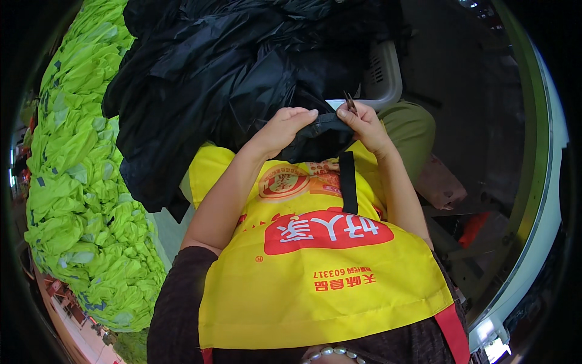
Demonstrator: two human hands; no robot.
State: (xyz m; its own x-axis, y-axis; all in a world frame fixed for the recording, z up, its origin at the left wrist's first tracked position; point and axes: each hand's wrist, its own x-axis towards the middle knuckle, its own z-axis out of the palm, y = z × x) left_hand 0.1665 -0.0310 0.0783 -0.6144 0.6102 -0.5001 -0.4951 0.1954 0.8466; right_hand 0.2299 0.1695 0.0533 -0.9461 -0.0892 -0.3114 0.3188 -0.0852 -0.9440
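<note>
Two hands (282,130) (366,126) in a pinch on black fabric (324,125) — lime-green pile (85,176) leftward; crate (393,82) half-hidden beyond

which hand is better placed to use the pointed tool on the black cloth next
Probably the right hand: it holds the pointed tool, close to the black cloth. The left hand grips only cloth, so it could steady it.

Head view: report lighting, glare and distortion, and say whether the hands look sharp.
Head view: the pale edge at right curves and the corners are black; head view: a small blown-out patch glares at lower right, while the black fabric shows soft sheen; head view: left hand and right hand look fairly sharp.
</note>
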